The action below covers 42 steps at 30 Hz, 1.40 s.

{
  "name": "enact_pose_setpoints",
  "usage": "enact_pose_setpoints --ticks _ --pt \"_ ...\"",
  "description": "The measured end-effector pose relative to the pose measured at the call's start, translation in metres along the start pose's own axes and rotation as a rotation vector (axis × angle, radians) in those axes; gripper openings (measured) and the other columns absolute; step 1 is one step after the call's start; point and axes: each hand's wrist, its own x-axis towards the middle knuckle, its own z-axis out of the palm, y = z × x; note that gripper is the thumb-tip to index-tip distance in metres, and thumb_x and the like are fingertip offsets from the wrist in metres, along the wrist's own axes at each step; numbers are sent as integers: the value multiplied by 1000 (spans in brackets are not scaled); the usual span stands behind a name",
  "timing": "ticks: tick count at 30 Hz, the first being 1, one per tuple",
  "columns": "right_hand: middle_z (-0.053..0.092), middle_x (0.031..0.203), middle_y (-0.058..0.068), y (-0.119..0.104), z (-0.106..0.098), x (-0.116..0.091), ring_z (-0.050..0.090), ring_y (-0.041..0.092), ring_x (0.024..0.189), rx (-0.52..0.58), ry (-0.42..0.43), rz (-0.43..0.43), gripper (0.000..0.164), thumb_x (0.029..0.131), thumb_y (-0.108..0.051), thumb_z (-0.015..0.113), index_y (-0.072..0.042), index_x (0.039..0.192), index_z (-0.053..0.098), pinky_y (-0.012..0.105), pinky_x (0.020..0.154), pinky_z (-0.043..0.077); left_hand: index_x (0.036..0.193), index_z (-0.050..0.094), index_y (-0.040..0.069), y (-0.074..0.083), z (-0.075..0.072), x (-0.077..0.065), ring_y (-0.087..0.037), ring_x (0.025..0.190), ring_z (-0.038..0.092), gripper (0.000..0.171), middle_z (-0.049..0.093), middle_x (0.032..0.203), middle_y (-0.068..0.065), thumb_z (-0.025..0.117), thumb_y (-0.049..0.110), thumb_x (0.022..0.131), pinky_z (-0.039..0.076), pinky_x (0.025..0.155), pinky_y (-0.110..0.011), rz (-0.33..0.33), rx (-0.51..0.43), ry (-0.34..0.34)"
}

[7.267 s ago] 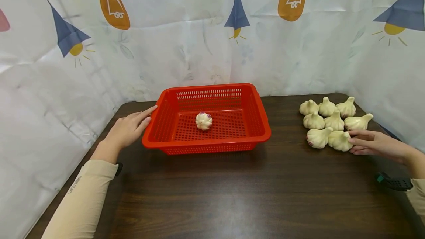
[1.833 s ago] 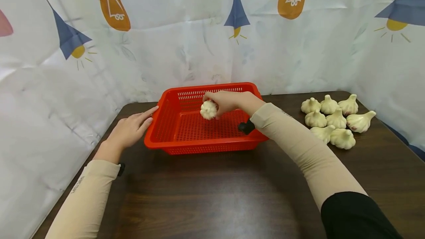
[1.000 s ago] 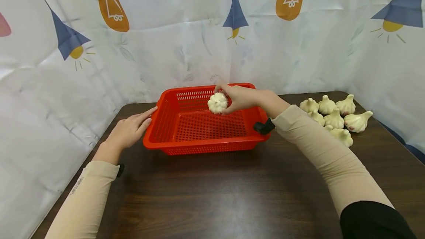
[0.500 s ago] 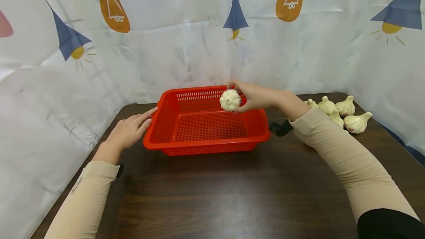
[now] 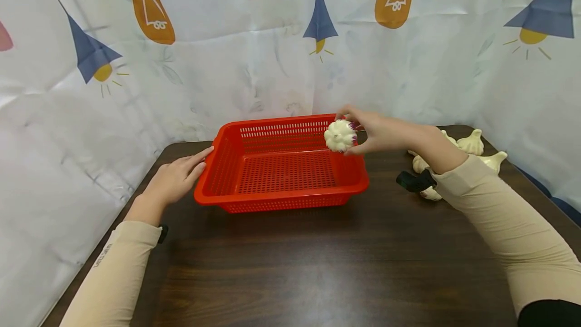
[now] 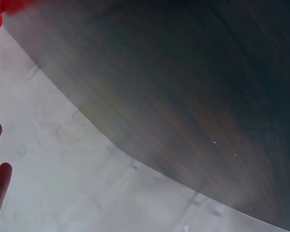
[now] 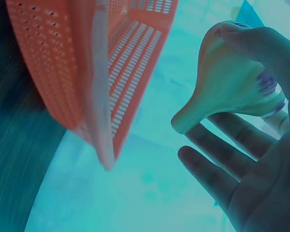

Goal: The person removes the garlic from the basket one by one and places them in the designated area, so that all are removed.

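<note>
In the head view my right hand (image 5: 375,131) holds a garlic bulb (image 5: 340,135) in the air by the right rim of the red plastic basket (image 5: 281,197). The right wrist view shows this garlic (image 7: 227,79) pinched between thumb and fingers, its stem pointing down and left, purple marks near its base. Over at the basket's left rim, my left hand (image 5: 174,178) rests with fairly straight fingers, the fingertips touching the edge. Only two of its fingertips (image 6: 0,181) show in the left wrist view.
More garlic bulbs (image 5: 472,143) sit at the right of the dark wooden table (image 5: 290,261), partly hidden behind my right forearm. A patterned white cloth (image 5: 218,74) hangs around the table's back and sides.
Earliest, a garlic bulb lay in the basket and my right hand was at the pile. Since then that hand has carried a bulb rightward from over the basket. My left hand stays put.
</note>
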Motion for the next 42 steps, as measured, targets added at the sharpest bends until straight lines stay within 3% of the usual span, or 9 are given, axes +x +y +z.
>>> enact_pose_setpoints --ticks 7,15,24,30,34,37,42 --pt "61 123 14 3 -8 -27 60 26 108 45 44 57 67 87 -5 82 -6 139 39 27 89 51 162 35 19 1 0 0 -47 125 53 55 54 144 -28 38 39 111 46 94 -66 9 -3 13" --pt "63 118 10 10 -13 -56 65 25 104 -48 96 110 69 87 -13 84 -10 140 40 29 89 52 162 35 19 1 1 -1 -47 124 54 55 55 144 -27 38 39 111 46 94 -66 5 -9 9" --pt "61 119 6 25 -20 -93 58 25 106 -152 235 184 70 84 -21 87 -14 142 48 33 85 47 162 35 18 1 1 0 -47 124 54 55 55 144 -27 38 39 111 46 94 -66 3 -8 7" --pt "61 111 2 36 -22 -114 60 22 99 -210 337 165 73 79 -15 90 -16 142 53 29 77 47 161 36 18 0 2 0 -47 124 54 54 55 143 -27 38 38 111 46 94 -66 15 -9 19" --pt "62 110 6 47 -26 -126 59 9 94 -221 412 119 77 75 -4 90 -12 142 54 17 77 44 161 36 18 0 2 0 -47 125 54 54 54 144 -27 39 38 111 46 94 -65 17 -14 20" --pt "62 117 14 53 -30 -135 56 -2 91 -176 459 145 80 73 3 89 -9 143 51 10 77 42 161 36 19 -1 3 1 -47 125 54 54 54 144 -27 39 38 111 46 94 -66 21 -15 21" --pt "64 114 10 60 -37 -150 56 2 84 -114 476 205 74 77 5 86 -7 139 47 13 72 41 161 36 18 0 3 1 -46 124 54 54 55 144 -26 39 38 111 46 94 -66 17 -11 19"
